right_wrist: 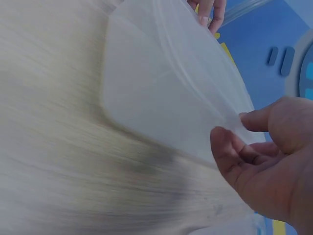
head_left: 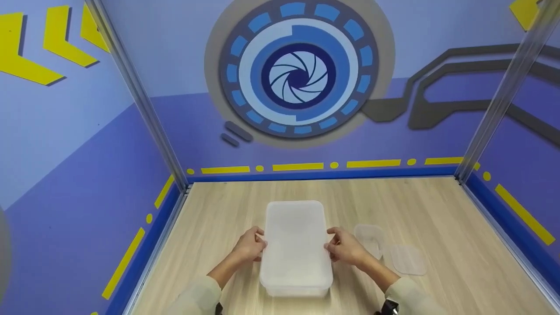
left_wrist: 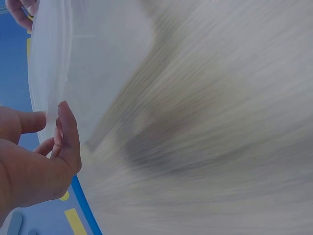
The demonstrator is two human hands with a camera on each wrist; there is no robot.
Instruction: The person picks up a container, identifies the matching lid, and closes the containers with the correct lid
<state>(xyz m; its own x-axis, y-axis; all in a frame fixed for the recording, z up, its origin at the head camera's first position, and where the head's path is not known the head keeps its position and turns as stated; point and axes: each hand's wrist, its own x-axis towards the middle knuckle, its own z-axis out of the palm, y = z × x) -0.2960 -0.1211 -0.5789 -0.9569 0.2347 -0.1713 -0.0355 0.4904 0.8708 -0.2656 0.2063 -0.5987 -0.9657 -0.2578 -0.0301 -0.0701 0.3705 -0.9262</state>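
Note:
A large rectangular plastic container point(head_left: 298, 292), translucent white, stands on the table with a matching lid point(head_left: 295, 245) on top. At its left long side my left hand point(head_left: 250, 246) grips the lid's edge, thumb on the rim and the other fingers bent below. My right hand point(head_left: 348, 248) grips the opposite edge in much the same way. In the left wrist view the left thumb meets the rim of the lid point(left_wrist: 49, 73). The right wrist view shows the right thumb at the rim too, beside the container's smooth side wall point(right_wrist: 142, 83).
To the right, partly behind the right hand, sits a small clear container point(head_left: 371, 236). A small clear lid point(head_left: 408, 260) lies flat beside it. The wood-grain table point(head_left: 455, 227) meets patterned blue-purple panels point(head_left: 183, 131) at the back and both sides.

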